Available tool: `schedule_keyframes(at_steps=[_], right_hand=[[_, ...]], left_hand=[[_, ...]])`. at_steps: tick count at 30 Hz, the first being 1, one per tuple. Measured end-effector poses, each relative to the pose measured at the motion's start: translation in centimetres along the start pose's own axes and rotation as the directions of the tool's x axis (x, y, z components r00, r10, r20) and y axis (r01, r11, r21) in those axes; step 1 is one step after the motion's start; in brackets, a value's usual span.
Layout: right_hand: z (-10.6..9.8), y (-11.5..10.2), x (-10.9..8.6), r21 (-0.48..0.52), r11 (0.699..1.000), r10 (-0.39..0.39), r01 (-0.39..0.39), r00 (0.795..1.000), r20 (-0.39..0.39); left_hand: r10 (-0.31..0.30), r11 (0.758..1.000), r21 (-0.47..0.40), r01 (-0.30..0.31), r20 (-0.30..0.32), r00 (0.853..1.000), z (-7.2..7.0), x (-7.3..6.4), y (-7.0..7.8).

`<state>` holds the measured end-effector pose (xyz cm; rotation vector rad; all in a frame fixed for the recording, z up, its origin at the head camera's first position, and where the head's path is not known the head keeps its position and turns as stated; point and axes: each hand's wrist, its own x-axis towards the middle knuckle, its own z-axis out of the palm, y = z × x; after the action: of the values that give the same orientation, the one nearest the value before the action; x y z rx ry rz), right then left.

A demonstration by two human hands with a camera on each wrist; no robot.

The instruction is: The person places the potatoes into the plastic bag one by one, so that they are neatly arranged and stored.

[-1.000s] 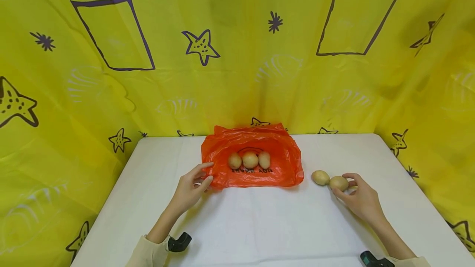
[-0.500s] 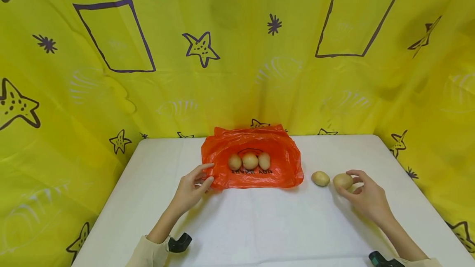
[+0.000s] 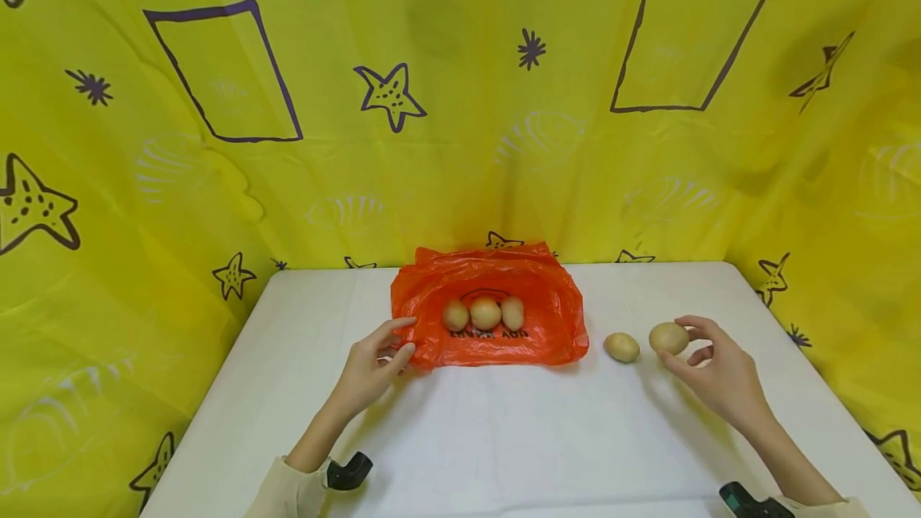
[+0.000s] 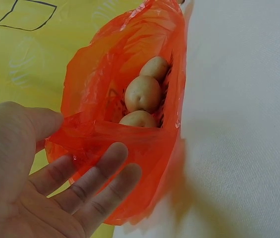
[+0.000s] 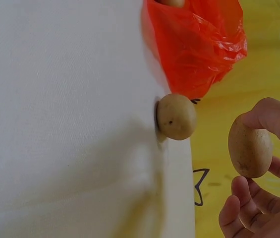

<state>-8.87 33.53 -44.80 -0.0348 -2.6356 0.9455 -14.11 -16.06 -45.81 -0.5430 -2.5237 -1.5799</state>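
A red plastic bag (image 3: 554, 294) lies open at the back of the table, with three potatoes (image 3: 485, 312) in a row inside. My left hand (image 3: 370, 362) holds the bag's left side; in the left wrist view the thumb (image 4: 45, 121) is at its edge, the other fingers against the film. Right of the bag, my right hand (image 3: 719, 370) pinches a potato (image 3: 668, 338) between thumb and fingers. The right wrist view shows this potato raised, fingertips (image 5: 240, 184) beneath it. Another potato (image 3: 622, 347) rests on the table between the bag and the right hand.
A white cloth (image 3: 532, 438) covers the table. Behind it and along both sides hangs a yellow curtain (image 3: 460, 174) with drawn stars and frames. Dark wrist devices sit at the left cuff (image 3: 348, 472) and the right cuff (image 3: 751, 500).
My right hand has moved slightly right and up with its potato, widening the gap from the potato on the table. My left hand and the bag have stayed put.
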Motion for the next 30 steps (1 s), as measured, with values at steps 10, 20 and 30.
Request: schedule_keyframes(at_steps=[10, 20, 30], right_hand=[[0.2, -0.8, -0.1, 0.007, 1.0, 0.007, -0.006, 1.0, -0.006], [0.9, -2.3, -0.1, 0.048, 0.996, -0.073, 0.074, 0.997, -0.018], [1.5, -4.6, 0.2, 0.086, 0.986, -0.141, 0.144, 0.989, -0.036]], left_hand=[[-0.007, 1.0, -0.014, 0.007, 0.019, 1.0, -0.3, 0.0, 0.3], [-0.016, 1.0, -0.01, 0.017, 0.021, 1.0, -0.3, -0.1, 0.1], [-0.009, 1.0, -0.007, 0.009, 0.014, 1.0, -0.2, -0.2, 0.0]])
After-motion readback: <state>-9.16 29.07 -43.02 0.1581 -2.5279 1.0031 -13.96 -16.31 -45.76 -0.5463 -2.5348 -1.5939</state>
